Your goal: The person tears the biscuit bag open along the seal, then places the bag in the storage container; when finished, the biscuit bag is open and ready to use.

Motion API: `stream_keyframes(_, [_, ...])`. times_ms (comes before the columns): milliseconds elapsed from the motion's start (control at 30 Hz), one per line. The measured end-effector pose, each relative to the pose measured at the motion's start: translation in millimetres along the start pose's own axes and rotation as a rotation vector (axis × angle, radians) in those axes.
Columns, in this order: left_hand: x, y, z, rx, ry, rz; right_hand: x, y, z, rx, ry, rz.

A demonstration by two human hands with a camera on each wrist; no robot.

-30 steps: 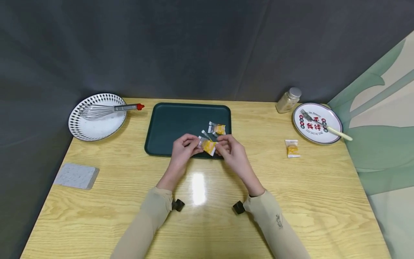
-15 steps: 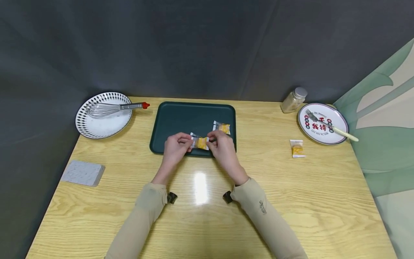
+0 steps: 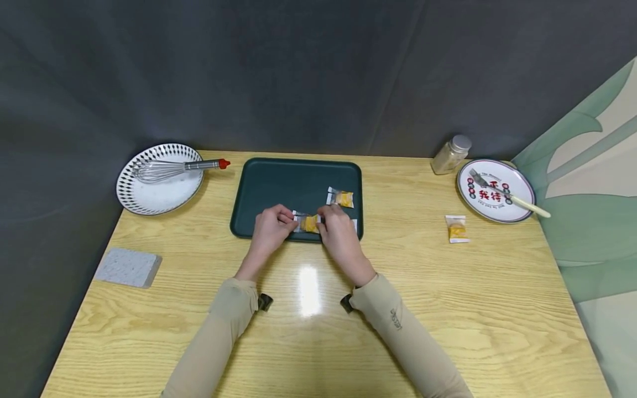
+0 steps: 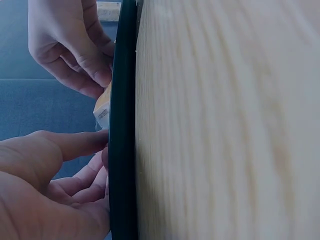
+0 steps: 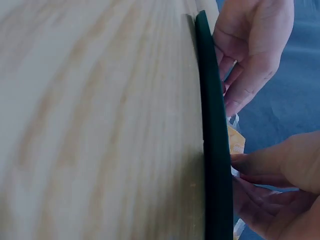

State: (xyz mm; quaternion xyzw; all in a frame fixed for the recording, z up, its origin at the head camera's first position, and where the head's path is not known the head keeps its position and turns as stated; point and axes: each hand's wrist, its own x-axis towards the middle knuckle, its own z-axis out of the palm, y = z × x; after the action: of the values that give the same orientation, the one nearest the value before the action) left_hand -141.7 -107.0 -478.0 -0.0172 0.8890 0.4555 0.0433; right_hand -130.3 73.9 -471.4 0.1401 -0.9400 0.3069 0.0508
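Over tray, both hands pinch yellow packet

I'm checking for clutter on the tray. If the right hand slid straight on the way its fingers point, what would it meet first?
Likely the second yellow wrapped candy lying on the dark green tray, just beyond the right hand, which pinches the yellow candy packet with the left hand. Depth is uncertain.
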Motion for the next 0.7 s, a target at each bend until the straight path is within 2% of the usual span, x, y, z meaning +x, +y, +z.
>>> stream_keyframes(233, [0.3, -1.0, -0.7, -0.006, -0.016, -0.009, -0.6, 1.5, 2.0, -0.040, 0.005, 0.002])
stream_keyframes(433, [-2.6, -1.6, -2.9, -0.082, -0.012, -0.015, -7.6, 0.2, -8.1, 0.021, 0.040, -0.009])
stream_keyframes(600, [-8.8, 5.7, -1.2, -0.132, 0.096, 0.037, -15.6, 7.0, -39.6, 0.138, 0.139, -0.003])
stream_keyframes(700, [-13.5, 17.6, 2.6, -0.184, 0.147, 0.089, -21.3, 19.3, -63.6, 0.181, 0.186, 0.047])
